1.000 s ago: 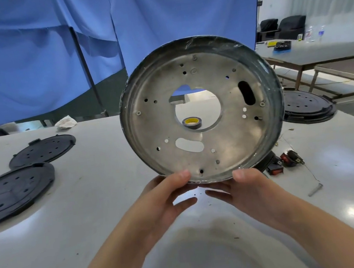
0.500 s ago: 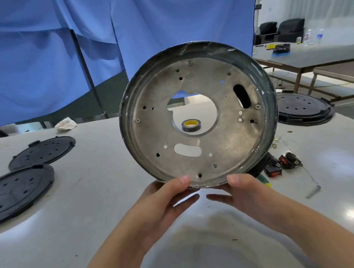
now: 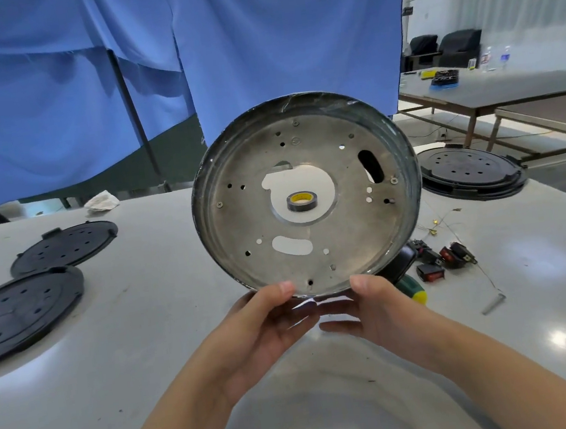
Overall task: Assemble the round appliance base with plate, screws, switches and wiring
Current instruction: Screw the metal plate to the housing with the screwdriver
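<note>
Change: while you hold it up in both hands, the round base (image 3: 307,193) has come lower in your view than a moment ago, so its central hole now frames the tape roll (image 3: 303,201) on the surface instead of the blue curtain (image 3: 269,36).
Round base: it stands almost upright on its edge, open side toward you, lifted off the surface (image 3: 147,340) and a little right of centre.
Left hand: your left hand (image 3: 264,328) supports the lower rim, thumb laid on the near face, fingers curved behind it, so they are grasping the base.
Right hand: your right hand (image 3: 376,306) does the same on the right side of the lower rim, thumb in front, fingers under and behind.
Inside of base: you see a bare metal disc with small holes, two oval slots and some screws already seated near the rim; I see no switch and no wire fitted there.
Meaning: I judge you are inspecting it or bringing it down to lay it flat; assembly looks to be at an early stage.
Switches: red and black switches (image 3: 438,260) lie on the surface to the right, just behind the base.
Wiring: thin wires (image 3: 437,222) lie a little farther right.
Screwdriver: a green and yellow handle (image 3: 412,291) shows beside your right hand.
Black covers: two (image 3: 27,309) lie at the left, one more (image 3: 470,170) at the far right.
</note>
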